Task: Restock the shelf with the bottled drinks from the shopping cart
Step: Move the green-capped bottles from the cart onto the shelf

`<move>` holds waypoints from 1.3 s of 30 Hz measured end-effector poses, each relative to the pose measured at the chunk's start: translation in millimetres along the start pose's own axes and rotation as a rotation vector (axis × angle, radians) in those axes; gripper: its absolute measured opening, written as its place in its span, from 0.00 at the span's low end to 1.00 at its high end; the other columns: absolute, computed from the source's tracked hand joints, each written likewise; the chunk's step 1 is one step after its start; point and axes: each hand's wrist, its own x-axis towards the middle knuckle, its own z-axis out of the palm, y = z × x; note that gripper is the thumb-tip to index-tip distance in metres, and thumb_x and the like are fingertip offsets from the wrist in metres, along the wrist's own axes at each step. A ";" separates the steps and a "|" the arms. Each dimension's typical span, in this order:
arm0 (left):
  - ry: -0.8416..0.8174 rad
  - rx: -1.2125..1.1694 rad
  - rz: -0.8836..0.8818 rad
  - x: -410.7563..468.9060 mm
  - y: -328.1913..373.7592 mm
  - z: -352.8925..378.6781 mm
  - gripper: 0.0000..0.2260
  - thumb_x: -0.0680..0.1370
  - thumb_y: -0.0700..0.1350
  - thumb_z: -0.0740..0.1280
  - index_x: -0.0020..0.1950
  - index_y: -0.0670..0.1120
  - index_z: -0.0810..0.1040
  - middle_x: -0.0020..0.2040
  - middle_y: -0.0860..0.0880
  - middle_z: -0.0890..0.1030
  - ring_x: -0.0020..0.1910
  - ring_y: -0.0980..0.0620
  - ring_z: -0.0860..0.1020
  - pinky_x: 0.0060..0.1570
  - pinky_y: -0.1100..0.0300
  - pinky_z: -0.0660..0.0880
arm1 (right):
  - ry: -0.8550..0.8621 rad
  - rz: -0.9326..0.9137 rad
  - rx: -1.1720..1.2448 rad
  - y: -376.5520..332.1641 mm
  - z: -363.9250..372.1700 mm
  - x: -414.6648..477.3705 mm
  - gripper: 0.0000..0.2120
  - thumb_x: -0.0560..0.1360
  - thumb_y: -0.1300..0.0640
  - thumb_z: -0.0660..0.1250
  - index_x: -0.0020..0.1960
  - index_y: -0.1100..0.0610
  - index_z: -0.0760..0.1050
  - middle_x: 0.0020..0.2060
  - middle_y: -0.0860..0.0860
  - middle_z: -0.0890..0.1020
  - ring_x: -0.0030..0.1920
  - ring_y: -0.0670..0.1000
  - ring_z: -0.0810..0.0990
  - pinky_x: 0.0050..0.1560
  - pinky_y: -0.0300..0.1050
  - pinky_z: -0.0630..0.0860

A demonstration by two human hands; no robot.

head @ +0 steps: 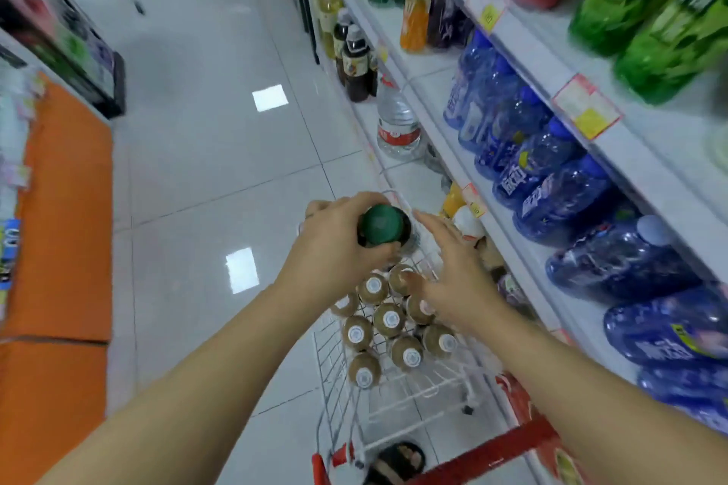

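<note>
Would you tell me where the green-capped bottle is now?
Head view, centre: green-capped bottle held in left hand above the cart, right hand beside it.

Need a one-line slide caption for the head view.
Left hand grips a green-capped bottle above the cart of white-capped bottles; right hand open alongside.

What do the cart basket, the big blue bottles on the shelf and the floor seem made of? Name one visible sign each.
Cart basket: probably metal wire with a white coating; thin rigid grid. Blue bottles: tinted clear plastic, glossy; see-through walls with highlights. Floor: likely glazed tile; straight joints and mirror-like light reflections.
</note>
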 end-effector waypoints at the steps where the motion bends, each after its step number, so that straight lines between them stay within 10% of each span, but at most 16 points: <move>1: -0.008 -0.021 0.045 -7.9 20.3 -8.3 0.19 0.70 0.50 0.72 0.60 0.57 0.73 0.48 0.56 0.78 0.56 0.49 0.68 0.53 0.57 0.69 | 0.015 -0.018 0.006 -13.4 -14.8 -6.2 0.36 0.69 0.59 0.73 0.72 0.48 0.60 0.64 0.40 0.66 0.64 0.38 0.63 0.63 0.31 0.61; 6: -0.054 -0.097 0.270 -44.1 124.0 -46.1 0.20 0.70 0.50 0.73 0.60 0.59 0.73 0.45 0.61 0.76 0.55 0.51 0.69 0.55 0.58 0.70 | 0.191 -0.053 0.099 -65.6 -99.1 -61.7 0.29 0.67 0.54 0.73 0.65 0.41 0.68 0.60 0.46 0.76 0.61 0.48 0.75 0.60 0.54 0.74; 13: -0.017 -0.134 0.580 -85.7 258.6 -111.4 0.21 0.74 0.35 0.66 0.61 0.57 0.75 0.45 0.59 0.74 0.47 0.59 0.72 0.50 0.71 0.69 | 0.489 -0.130 0.159 -133.0 -214.2 -157.9 0.27 0.69 0.63 0.73 0.53 0.36 0.66 0.50 0.33 0.74 0.45 0.22 0.71 0.43 0.18 0.66; 24: 0.280 -0.473 1.053 -180.1 390.4 -140.7 0.23 0.73 0.35 0.68 0.46 0.66 0.72 0.49 0.63 0.75 0.49 0.65 0.73 0.51 0.69 0.71 | 1.105 -0.253 0.084 -201.3 -307.0 -307.8 0.24 0.63 0.61 0.78 0.51 0.44 0.71 0.46 0.38 0.79 0.46 0.29 0.76 0.43 0.21 0.69; 39: -0.080 -0.479 1.132 -172.0 485.6 -28.8 0.20 0.75 0.35 0.65 0.38 0.63 0.72 0.48 0.62 0.71 0.56 0.55 0.70 0.52 0.71 0.66 | 1.594 -0.015 -0.033 -154.7 -333.6 -438.3 0.28 0.64 0.61 0.77 0.56 0.41 0.69 0.49 0.36 0.77 0.51 0.35 0.76 0.51 0.31 0.69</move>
